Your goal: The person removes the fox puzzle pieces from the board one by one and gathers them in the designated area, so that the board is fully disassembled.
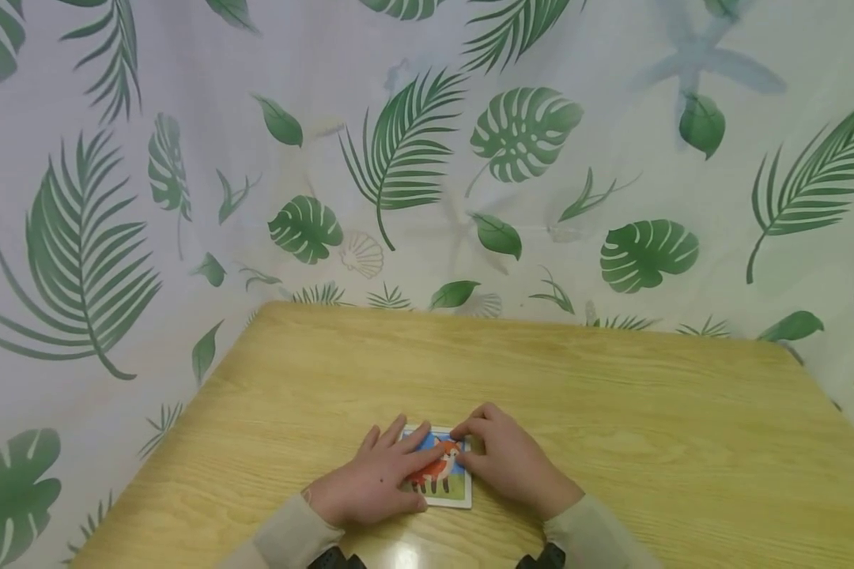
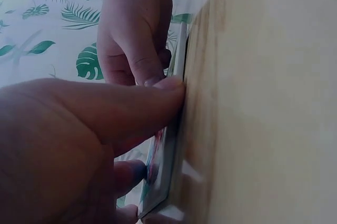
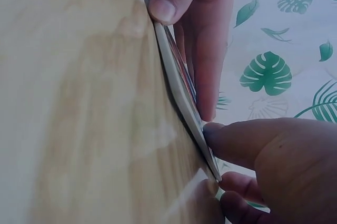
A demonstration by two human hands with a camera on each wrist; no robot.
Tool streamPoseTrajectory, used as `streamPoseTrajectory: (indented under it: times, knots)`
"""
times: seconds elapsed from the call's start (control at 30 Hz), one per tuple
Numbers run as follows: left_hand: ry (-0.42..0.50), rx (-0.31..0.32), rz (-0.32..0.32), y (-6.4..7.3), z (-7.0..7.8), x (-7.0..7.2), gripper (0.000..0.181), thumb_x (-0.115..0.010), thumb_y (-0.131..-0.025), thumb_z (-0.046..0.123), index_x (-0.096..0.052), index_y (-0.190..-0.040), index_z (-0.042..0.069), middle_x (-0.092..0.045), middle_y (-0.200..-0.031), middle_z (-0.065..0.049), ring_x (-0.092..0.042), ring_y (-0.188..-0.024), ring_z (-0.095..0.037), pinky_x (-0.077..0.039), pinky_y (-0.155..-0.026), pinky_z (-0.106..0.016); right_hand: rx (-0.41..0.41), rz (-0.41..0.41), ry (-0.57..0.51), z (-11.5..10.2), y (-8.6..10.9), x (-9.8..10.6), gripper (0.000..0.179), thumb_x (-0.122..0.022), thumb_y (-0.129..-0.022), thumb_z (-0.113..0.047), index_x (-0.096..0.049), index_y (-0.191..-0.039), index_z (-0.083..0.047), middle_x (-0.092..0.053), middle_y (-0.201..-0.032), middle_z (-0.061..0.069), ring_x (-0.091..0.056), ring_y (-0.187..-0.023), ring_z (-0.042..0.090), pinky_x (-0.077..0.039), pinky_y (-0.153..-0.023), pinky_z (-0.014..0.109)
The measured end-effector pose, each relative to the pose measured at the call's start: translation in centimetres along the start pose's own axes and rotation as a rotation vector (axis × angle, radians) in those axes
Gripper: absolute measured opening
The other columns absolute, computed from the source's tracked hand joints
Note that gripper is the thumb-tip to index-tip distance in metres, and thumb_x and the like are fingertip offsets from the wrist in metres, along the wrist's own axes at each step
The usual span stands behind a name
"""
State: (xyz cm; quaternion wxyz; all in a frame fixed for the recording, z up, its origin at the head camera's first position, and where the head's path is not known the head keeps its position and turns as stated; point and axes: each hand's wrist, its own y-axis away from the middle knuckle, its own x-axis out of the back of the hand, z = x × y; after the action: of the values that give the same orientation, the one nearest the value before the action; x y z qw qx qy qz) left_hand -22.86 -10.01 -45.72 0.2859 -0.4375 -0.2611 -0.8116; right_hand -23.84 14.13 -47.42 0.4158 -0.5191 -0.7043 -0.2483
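Left hand, fingers spread, hid the fox panel's left part; right hand pinched its far right corner. Visible: orange-red fox, blue-green background, white border.

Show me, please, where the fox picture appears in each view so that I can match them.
Head: the fox picture lies low, just right of centre, between the left hand and right hand.
Left wrist: the fox picture is a narrow slanting strip near centre, partly behind the thumb.
Right wrist: the fox picture is nearly edge-on, near centre.
Shared landmark: the wooden table.
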Motion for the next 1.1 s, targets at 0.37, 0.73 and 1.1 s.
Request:
streamPoseTrajectory:
  times: [0.37, 0.73, 1.1]
  knots:
    - [0.039, -0.006, -0.011, 0.1, -0.2, 0.3, 0.074, -0.064, -0.098, 0.044, -0.029, -0.162, 0.028, -0.014, -0.168, -0.004, 0.002, -0.153, -0.039, -0.003, -0.117, -0.067, -0.076, 0.027, -0.033, -1.0, -0.4, -0.6, 0.017, -0.080, -0.088, -0.022, -0.073, -0.104, -0.018, -0.053, -0.110, 0.001, -0.058, -0.102, 0.020, -0.051, -0.094, 0.047]
    - [0.049, -0.005, -0.020, 0.1, 0.2, 0.6, 0.077, -0.065, -0.097, 0.045, -0.029, -0.162, 0.026, -0.016, -0.168, -0.003, 0.001, -0.154, -0.037, -0.003, -0.117, -0.067, -0.110, 0.021, -0.060, -1.5, -0.4, -0.7, 0.023, -0.078, -0.091, -0.025, -0.069, -0.106, -0.011, -0.051, -0.104, 0.001, -0.055, -0.093, 0.017, -0.051, -0.091, 0.046]
    - [0.047, -0.006, -0.005, -0.1, -0.1, 0.4, 0.077, -0.068, -0.095, 0.044, -0.033, -0.161, 0.026, -0.017, -0.168, -0.003, -0.001, -0.154, -0.036, -0.003, -0.117, -0.067, -0.115, 0.021, -0.115, -1.2, -0.6, -0.6, 0.022, -0.077, -0.092, -0.022, -0.067, -0.109, -0.012, -0.058, -0.098, -0.001, -0.052, -0.083, 0.015, -0.047, -0.076, 0.037]
